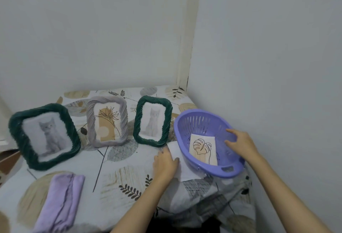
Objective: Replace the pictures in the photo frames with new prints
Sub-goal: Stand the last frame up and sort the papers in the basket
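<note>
1. Resting flat with fingers straight, the left hand (165,162) presses a white paper sheet (182,166) on the leaf-patterned worktop (118,175).
2. Right hand (240,143), fingers relaxed, touches the purple slotted plastic basket (196,121) holding a leaf-drawing print (203,149).
3. Three rope-wrapped photo frames (152,120) stand behind.

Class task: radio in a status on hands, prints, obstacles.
Left hand flat on white sheet. Right hand open inside purple basket, beside leaf print. Nothing blocking.
</note>
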{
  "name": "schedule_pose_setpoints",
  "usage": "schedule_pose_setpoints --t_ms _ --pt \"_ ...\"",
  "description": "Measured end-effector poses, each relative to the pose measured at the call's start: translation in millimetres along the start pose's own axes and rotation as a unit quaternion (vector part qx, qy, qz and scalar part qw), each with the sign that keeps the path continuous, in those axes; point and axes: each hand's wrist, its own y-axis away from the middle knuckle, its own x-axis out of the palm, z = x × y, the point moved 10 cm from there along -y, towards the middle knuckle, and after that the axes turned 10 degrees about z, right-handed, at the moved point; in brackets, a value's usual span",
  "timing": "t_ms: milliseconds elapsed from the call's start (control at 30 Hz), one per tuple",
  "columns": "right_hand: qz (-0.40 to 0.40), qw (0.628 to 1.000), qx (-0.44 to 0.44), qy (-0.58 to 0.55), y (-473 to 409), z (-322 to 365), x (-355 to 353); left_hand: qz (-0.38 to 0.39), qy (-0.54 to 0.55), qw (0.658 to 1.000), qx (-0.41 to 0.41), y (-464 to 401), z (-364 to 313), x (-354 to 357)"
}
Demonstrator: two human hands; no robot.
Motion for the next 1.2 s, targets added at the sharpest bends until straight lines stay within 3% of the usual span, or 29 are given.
schedule_pose_setpoints --t_ms 167,333,567,733,867,1200 --pt "0.012 0.990 0.024 -0.139 5.0 -29.1 -5.8 -0.012 -0.017 0.996 -0.086 5.2 -12.4 14.2" --pt "-0.061 0.973 0.015 -0.222 8.6 -53.2 -49.4 -0.019 -0.024 0.993 -0.111 2.9 -19.8 19.3" --pt "-0.087 0.964 -0.005 -0.251 17.4 -47.4 -76.3 0.003 0.093 0.981 -0.167 -1.4 -20.0 27.8" --pt "-0.084 0.961 0.011 -0.263 17.6 -55.6 -67.4 0.044 0.105 0.986 -0.123 2.5 -22.4 28.4" --pt "-0.077 0.968 0.014 -0.237 15.7 -54.3 -54.8 0.082 0.229 0.966 -0.084 18.1 -6.5 12.0" --pt "0.022 0.977 -0.013 -0.211 13.9 -20.7 16.6 -0.022 0.361 0.929 -0.076 51.7 66.9 -90.4"
